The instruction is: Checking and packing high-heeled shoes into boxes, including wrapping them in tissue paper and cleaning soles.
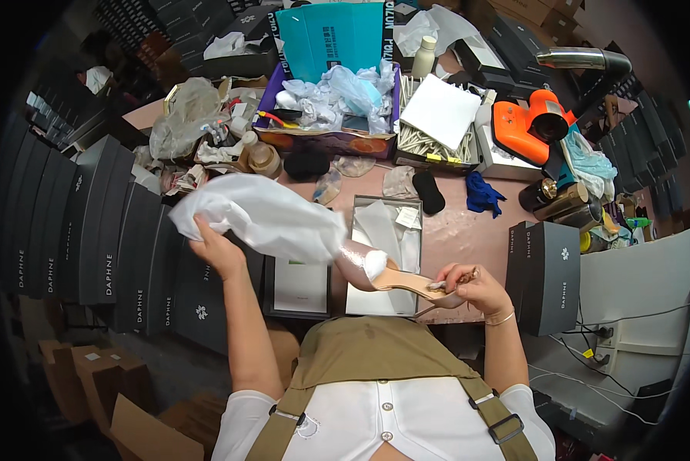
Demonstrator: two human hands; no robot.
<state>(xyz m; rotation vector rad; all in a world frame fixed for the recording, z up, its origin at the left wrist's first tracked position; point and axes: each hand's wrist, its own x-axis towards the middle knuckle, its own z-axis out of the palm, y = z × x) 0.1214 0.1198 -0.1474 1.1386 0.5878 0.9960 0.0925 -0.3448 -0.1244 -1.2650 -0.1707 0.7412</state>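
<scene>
My left hand grips one end of a white, soft dust bag, held up and stretched toward the right. Its far end meets the toe of a beige high-heeled shoe; whether the toe is inside it I cannot tell. White stuffing shows in the shoe's toe. Around the heel end of the shoe, the fingers of my right hand are closed. Beneath the shoe lies an open shoebox with white tissue paper and a tag inside. Left of it sits a dark box lid with a pale inside.
Dark shoeboxes stand in rows at the left, with more at the right. Behind are a purple carton of crumpled paper, a box of white sticks, an orange device and a blue cloth.
</scene>
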